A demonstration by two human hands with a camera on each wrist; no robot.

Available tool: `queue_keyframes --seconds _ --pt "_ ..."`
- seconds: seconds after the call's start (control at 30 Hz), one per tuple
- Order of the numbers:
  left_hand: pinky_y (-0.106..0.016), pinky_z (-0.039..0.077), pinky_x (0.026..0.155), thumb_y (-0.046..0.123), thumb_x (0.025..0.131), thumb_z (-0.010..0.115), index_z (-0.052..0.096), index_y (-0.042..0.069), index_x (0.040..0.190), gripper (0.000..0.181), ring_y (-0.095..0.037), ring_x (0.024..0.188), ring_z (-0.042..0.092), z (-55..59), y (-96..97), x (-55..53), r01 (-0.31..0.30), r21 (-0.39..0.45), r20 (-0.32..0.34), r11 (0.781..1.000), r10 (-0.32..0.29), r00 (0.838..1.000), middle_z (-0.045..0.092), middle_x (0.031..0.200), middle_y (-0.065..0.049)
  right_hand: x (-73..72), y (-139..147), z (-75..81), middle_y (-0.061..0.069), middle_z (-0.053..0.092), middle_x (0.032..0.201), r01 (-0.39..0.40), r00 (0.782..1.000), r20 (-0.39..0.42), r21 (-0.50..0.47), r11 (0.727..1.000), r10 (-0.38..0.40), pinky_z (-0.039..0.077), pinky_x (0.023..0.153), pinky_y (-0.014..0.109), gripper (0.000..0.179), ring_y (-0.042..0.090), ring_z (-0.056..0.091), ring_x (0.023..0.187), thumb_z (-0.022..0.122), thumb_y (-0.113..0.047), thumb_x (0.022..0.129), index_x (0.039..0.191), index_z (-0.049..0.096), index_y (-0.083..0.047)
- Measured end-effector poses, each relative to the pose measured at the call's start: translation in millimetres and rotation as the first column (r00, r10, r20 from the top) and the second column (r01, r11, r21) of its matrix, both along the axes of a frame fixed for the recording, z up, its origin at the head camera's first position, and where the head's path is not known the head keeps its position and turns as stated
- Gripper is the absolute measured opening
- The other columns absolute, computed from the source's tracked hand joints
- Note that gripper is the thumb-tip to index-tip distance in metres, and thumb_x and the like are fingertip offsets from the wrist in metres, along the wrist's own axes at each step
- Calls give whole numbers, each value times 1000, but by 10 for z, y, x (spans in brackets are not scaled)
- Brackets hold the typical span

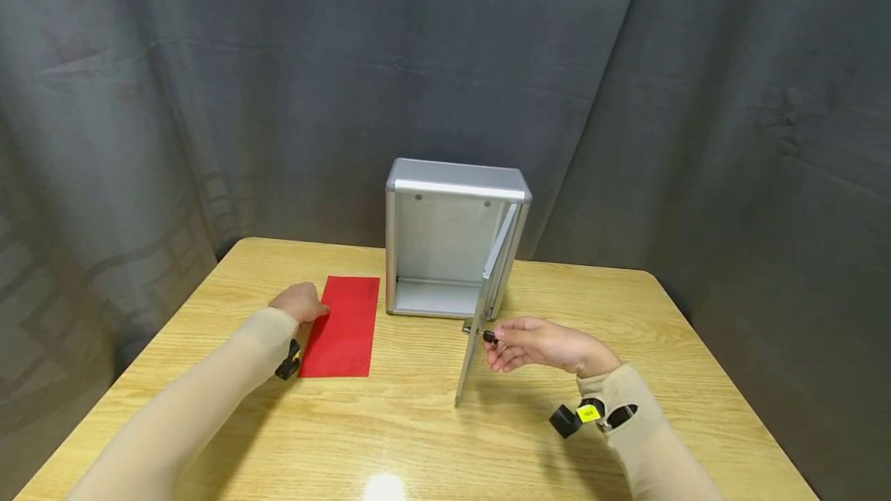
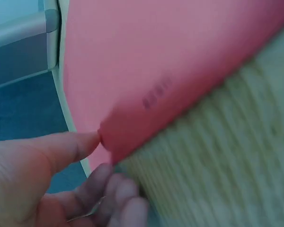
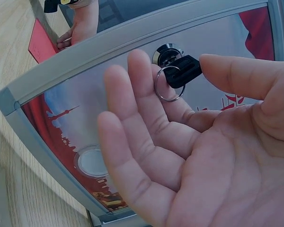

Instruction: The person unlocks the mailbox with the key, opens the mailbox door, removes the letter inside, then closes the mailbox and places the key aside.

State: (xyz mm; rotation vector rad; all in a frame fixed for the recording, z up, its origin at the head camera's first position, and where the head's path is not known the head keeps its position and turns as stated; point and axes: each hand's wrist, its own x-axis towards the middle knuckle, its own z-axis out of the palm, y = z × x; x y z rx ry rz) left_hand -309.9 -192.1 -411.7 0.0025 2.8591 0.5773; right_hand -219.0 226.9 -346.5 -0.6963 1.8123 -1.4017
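Observation:
My left hand (image 1: 299,302) pinches the left edge of a red sheet of paper (image 1: 344,331) that lies on the table. In the left wrist view the thumb (image 2: 78,144) meets the corner of the sheet, the other fingers curled below. A silver metal box (image 1: 455,174) stands upright, its hinged door (image 1: 473,354) swung out towards me. With thumb and index finger my right hand (image 1: 539,342) pinches a black-headed key (image 3: 184,71) in the door's lock (image 3: 166,51). A metal ring (image 3: 157,90) hangs from the key; the other fingers are spread loosely.
The wooden table (image 1: 411,439) carries everything, with a grey curtain (image 1: 292,99) hanging behind it. Inside the box, the pale back wall (image 1: 445,242) shows. The door's outer face has a printed red and white picture (image 3: 80,113) and a round disc (image 3: 91,161).

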Motion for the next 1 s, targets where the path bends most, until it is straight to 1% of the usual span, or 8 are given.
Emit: queue_keyframes --seconds 0.13,0.23,0.3,0.4,0.5,0.7,0.8,1.0 --pt "-28 37 51 23 91 62 55 8 72 25 -16 56 46 37 101 -65 -19 29 -175 999 24 984 50 61 -3 4 -10 11 4 65 104 4 1000 3 2 1000 -4 52 94 37 33 14 64 97 39 -25 106 112 54 4" --pt "-28 42 59 20 90 64 56 4 89 18 -20 71 52 41 206 -137 65 227 -284 972 2 959 56 77 -7 3 -19 13 4 65 104 9 1000 -2 11 1000 -9 52 94 40 34 14 64 97 38 -25 106 112 55 4" --pt "-26 45 68 17 90 67 56 1 100 22 -22 82 56 40 278 -177 168 391 -311 905 -42 950 59 89 -10 4 -22 14 5 65 104 13 1000 -6 18 1000 -13 52 95 42 38 14 64 96 39 -26 106 113 53 9" --pt "-28 50 80 15 89 68 54 -3 112 32 -25 95 57 33 384 -208 254 583 -282 772 -101 954 59 104 -14 7 -24 14 3 65 104 13 1000 -9 24 1000 -13 51 95 43 43 14 64 97 38 -27 106 115 50 13" --pt "-36 53 88 13 90 68 51 -6 118 38 -28 99 57 12 470 -208 265 691 -241 672 -131 962 58 110 -16 7 -19 9 2 65 104 11 1000 -9 25 1000 -10 51 95 42 40 14 64 98 38 -27 106 114 52 9" --pt "-53 46 101 12 93 64 48 -7 119 36 -40 110 54 -60 565 -188 208 821 -160 532 -135 978 56 112 -14 6 -21 7 6 64 106 9 1000 -6 22 1000 -9 51 95 40 37 14 64 98 39 -28 105 113 54 5" --pt "-52 44 103 14 94 63 48 -6 120 36 -40 114 54 -96 586 -187 179 848 -127 498 -137 982 55 114 -15 8 -19 16 6 65 106 5 1000 -5 13 1000 -5 52 95 39 38 13 64 98 39 -27 106 114 53 8" --pt "-49 43 105 18 95 62 49 -3 120 35 -38 117 53 -114 626 -151 135 855 -85 501 -121 989 54 121 -17 11 -7 18 1 66 104 -4 1000 3 -5 1000 4 52 93 35 34 12 64 97 39 -25 106 112 54 5"
